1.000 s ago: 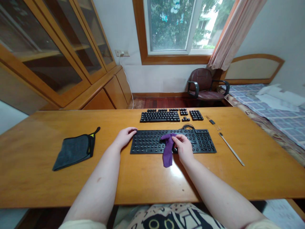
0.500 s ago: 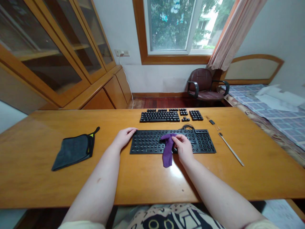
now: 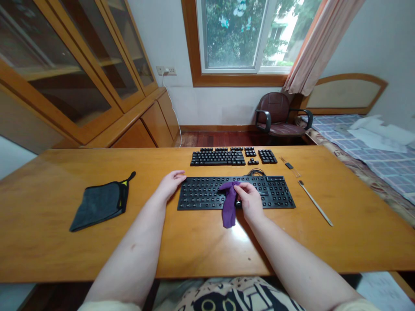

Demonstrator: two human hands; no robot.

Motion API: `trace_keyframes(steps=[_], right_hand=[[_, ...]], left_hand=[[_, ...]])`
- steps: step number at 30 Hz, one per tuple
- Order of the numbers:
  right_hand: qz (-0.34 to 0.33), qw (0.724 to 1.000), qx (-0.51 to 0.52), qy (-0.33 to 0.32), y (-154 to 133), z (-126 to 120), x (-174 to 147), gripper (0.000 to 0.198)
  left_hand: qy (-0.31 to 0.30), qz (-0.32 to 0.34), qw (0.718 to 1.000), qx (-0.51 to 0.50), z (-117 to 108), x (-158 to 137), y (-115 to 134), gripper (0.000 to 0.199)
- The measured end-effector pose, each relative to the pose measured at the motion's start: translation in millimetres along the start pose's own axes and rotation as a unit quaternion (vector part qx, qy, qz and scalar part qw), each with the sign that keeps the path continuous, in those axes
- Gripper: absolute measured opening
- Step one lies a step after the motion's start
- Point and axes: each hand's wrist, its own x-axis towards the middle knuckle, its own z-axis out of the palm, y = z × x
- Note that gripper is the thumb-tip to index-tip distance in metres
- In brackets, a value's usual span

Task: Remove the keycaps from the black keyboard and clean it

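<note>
A black keyboard base (image 3: 201,206) with its keycaps off lies flat on the wooden desk, rows of switches showing. My right hand (image 3: 251,201) pinches a purple cloth (image 3: 229,209) over the middle of the base. One end of the cloth hangs over the front edge onto the desk. At the far left corner of the base, my left hand (image 3: 171,183) rests with fingers stretched out and a little apart, the thumb side touching the edge. Behind the base, the black keycaps (image 3: 218,158) stand in groups laid out like a keyboard.
To the right lie a thin brush (image 3: 316,204) and a small wire tool with a dark handle (image 3: 288,166). A folded grey cloth (image 3: 100,205) is at the left. A coiled cable (image 3: 256,172) sits behind the base. A chair (image 3: 275,113) stands beyond the desk (image 3: 194,250).
The fingers of my left hand have parted slightly at the corner of the keyboard base. My right hand and the purple cloth stay almost in place.
</note>
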Motion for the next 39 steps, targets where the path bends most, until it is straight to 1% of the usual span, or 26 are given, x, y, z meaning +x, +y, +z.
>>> trace_keyframes(steps=[2,6,10,17,23,25,27,30,32,36,39], right_hand=[[-0.003,1.0,-0.001,-0.002,-1,0,-1,0.025],[-0.013,1.0,-0.006,0.005,-3,2,-2,0.024],[-0.01,1.0,-0.007,0.003,-3,4,-3,0.025],[-0.008,1.0,-0.024,0.009,-1,5,-4,0.028],[-0.005,1.0,-0.013,0.005,1,3,-4,0.024],[-0.007,1.0,-0.009,0.006,2,2,-3,0.024],[-0.007,1.0,-0.006,0.006,1,1,-3,0.024],[-0.006,1.0,0.002,0.006,1,0,-2,0.024],[-0.005,1.0,0.006,0.007,1,0,-2,0.024],[-0.001,1.0,0.002,0.003,0,0,-3,0.024],[-0.002,1.0,0.003,0.001,1,0,-4,0.025]], left_hand=[[-0.012,-0.022,0.999,-0.024,1,-3,2,0.056],[-0.034,-0.06,0.996,-0.058,4,-8,4,0.046],[-0.042,-0.074,0.994,-0.075,6,-8,4,0.044],[-0.03,-0.072,0.994,-0.071,6,-6,2,0.046],[-0.013,-0.056,0.997,-0.054,8,-8,1,0.044],[0.001,-0.046,0.998,-0.037,9,-8,1,0.042],[0.028,-0.031,0.999,-0.013,9,-6,3,0.038],[0.081,0.003,0.996,0.035,7,7,14,0.035],[0.1,0.034,0.992,0.071,6,23,27,0.032],[0.093,0.094,0.979,0.153,15,66,57,0.025],[0.069,0.111,0.967,0.219,30,102,71,0.022]])
